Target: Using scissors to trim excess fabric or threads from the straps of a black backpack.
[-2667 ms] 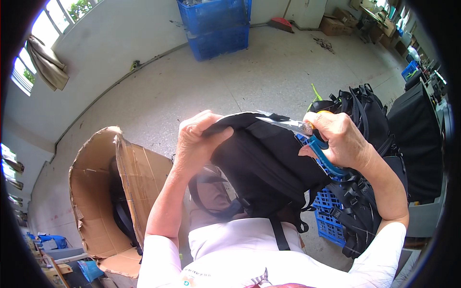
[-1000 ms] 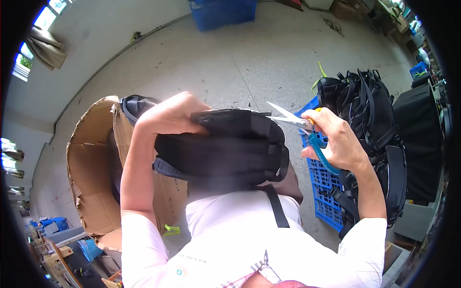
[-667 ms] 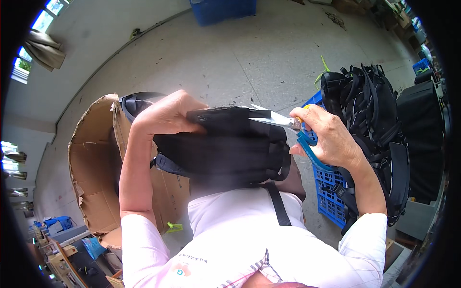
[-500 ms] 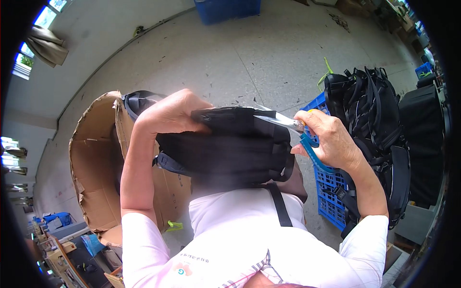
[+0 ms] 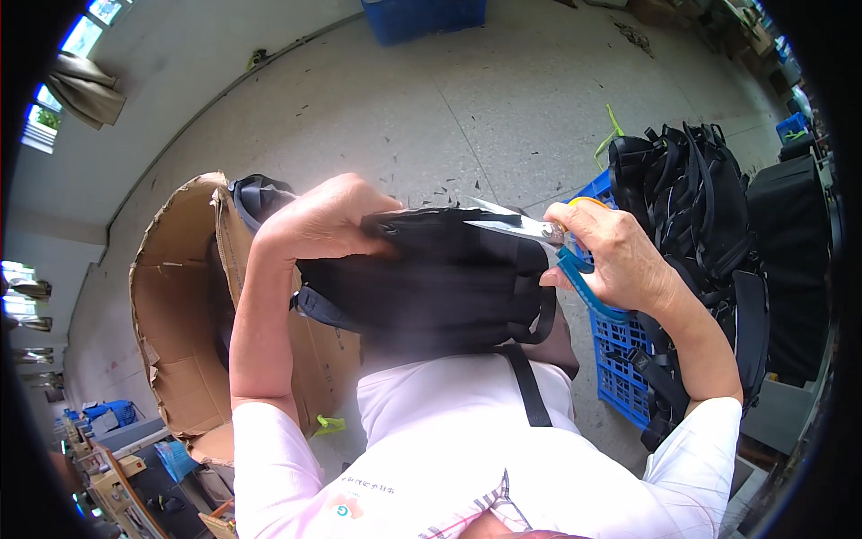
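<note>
Across my lap lies a black fabric bag (image 5: pixel 431 287) with straps at its right side. My left hand (image 5: pixel 337 216) grips the bag's far edge at its left end, the fingertips partly hidden by the fabric. In my right hand (image 5: pixel 615 256) is a pair of scissors (image 5: pixel 548 234) with one blue and one yellow handle. Their blades are parted, one on each side of the bag's far edge strip, pointing left. A black strap (image 5: pixel 525 386) runs from the bag over my white shirt.
At my left stands an open cardboard box (image 5: pixel 180 296) with dark items in it. Several black bags (image 5: pixel 691 207) are piled on a blue plastic crate (image 5: pixel 620 359) at my right. A blue bin (image 5: pixel 422 20) is on the far floor, and dark scraps litter the floor.
The scissor blades have spread wider and now straddle the edge strip. My right hand is slightly lower; the bag and my left hand have barely shifted.
</note>
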Available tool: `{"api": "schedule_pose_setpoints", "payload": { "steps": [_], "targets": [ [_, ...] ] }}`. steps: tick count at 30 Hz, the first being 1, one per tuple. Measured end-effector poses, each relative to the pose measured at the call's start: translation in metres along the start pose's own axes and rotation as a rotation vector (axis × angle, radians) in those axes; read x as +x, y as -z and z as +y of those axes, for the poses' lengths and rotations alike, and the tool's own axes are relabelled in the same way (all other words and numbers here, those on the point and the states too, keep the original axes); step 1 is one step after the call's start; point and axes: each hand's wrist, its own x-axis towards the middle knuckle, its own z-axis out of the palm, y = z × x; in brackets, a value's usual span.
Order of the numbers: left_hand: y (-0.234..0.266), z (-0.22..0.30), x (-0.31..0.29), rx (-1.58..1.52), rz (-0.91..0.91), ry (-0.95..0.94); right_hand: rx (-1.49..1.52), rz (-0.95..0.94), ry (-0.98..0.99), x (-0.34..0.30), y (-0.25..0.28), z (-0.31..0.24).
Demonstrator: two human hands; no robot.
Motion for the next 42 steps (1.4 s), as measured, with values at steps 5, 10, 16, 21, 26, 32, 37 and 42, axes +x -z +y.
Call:
{"api": "schedule_pose_setpoints", "payload": {
  "steps": [5, 10, 16, 21, 26, 32, 37, 42],
  "targets": [
    [-0.005, -0.002, 0.001, -0.019, 0.015, -0.032, -0.029, -0.075, -0.012, -0.011, 0.003, 0.001],
    [-0.001, 0.012, 0.002, -0.024, -0.057, 0.032, 0.022, -0.095, -0.014, -0.004, 0.009, -0.002],
    [-0.005, 0.014, 0.005, 0.057, -0.075, 0.081, -0.054, -0.167, 0.024, 0.002, 0.013, -0.003],
    [-0.006, 0.013, 0.006, 0.062, -0.075, 0.087, -0.061, -0.216, -0.017, -0.005, 0.011, 0.002],
    [-0.01, 0.023, 0.02, 0.138, -0.074, 0.093, 0.197, -0.093, -0.085, 0.005, 0.01, 0.003],
    [-0.014, 0.022, 0.032, 0.152, 0.087, -0.04, 0.967, -0.08, -0.403, 0.016, -0.041, 0.004],
    [0.032, -0.012, -0.033, 0.253, 0.203, 0.485, 0.971, -0.033, -0.415, -0.002, -0.043, 0.014],
    [0.002, -0.075, -0.079, -0.464, 0.477, 0.424, 1.002, -0.067, -0.403, -0.003, -0.041, 0.011]
  ]
}}
